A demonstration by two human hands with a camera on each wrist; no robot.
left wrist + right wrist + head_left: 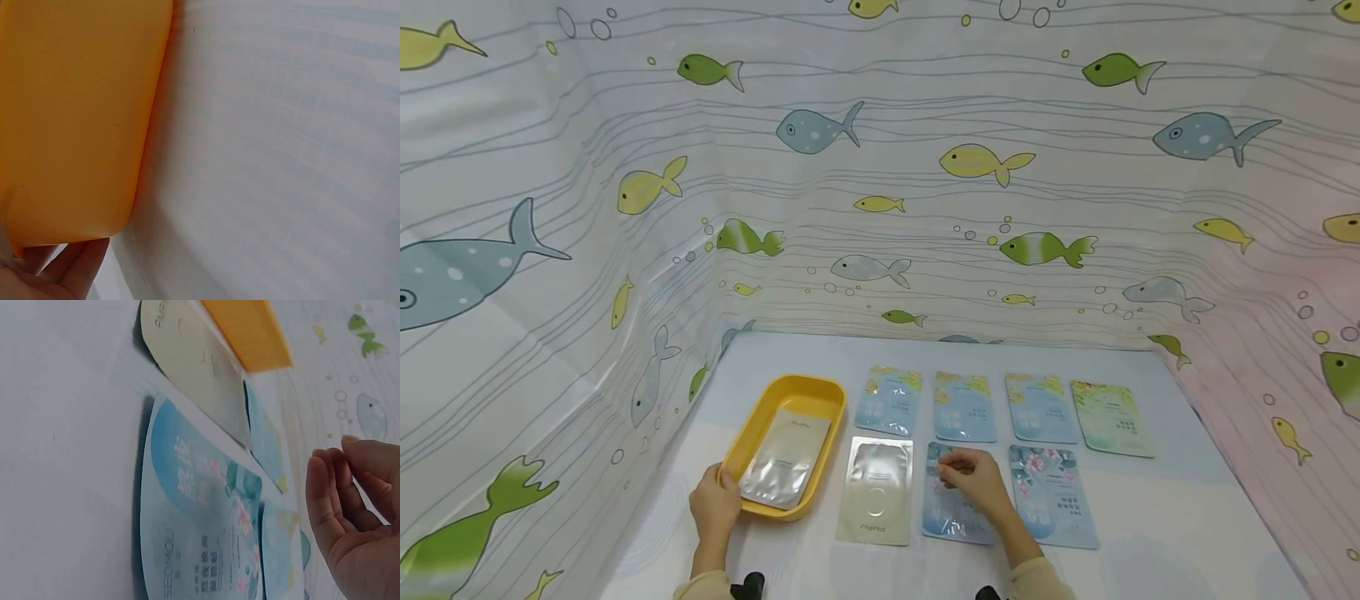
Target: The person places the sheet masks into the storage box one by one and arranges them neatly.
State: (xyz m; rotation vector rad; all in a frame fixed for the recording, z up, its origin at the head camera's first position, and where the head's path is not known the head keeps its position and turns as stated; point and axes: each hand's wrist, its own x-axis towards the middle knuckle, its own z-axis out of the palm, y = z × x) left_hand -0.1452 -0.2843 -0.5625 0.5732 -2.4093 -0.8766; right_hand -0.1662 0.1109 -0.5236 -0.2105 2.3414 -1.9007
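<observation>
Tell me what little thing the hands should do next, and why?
I think the right hand could come down and pinch the edge of the blue flowery packet. It seems to be holding nothing, and in the head view it is right over that packet. The left hand is busy gripping the yellow tray, so the right one looks freer to move.

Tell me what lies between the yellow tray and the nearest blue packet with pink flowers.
One silvery-beige foil sachet lies between the yellow tray and that pink-flowered blue packet; both the head view and right wrist view show it.
</observation>
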